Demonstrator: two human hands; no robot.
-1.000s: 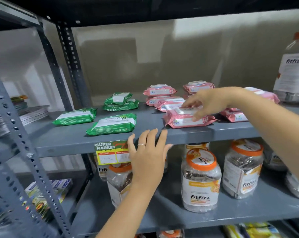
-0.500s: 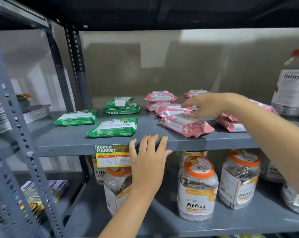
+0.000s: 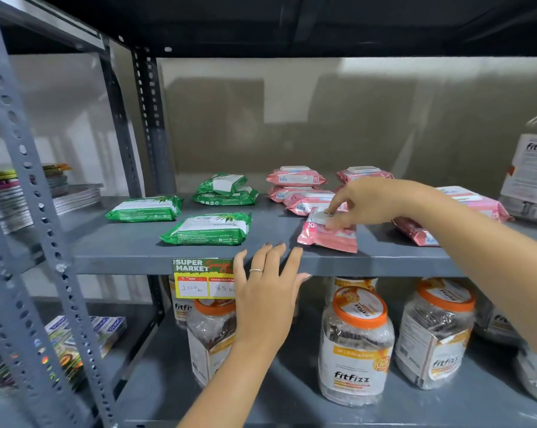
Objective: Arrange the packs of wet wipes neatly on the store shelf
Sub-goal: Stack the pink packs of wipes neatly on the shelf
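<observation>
Right now I am resting my left hand (image 3: pixel 268 291) flat against the front lip of the grey shelf (image 3: pixel 131 245), fingers spread open and curling over the edge, gripping nothing. It is sitting just beside the yellow price tag (image 3: pixel 204 278) that is hanging from that lip.

My right hand (image 3: pixel 364 202) is reaching in over the shelf and pinching the front pink pack (image 3: pixel 327 234) at its white flap, thumb and fingertips closing on the top of it. That pack is lying near the shelf's front edge, turned with its short end toward me.

Behind it, toward the back of the shelf, more pink packs (image 3: pixel 295 179) are sitting in loose, uneven stacks, and further pink ones are lying under and beyond my right forearm. On the left half of the shelf the green packs (image 3: pixel 207 228) are lying apart from one another: one near the front edge, one farther left, and two piled crookedly toward the back.

Below the shelf, orange-lidded jars (image 3: pixel 355 347) are standing on the next level down. At the shelf's far right end a large bottle (image 3: pixel 531 168) is standing upright.
</observation>
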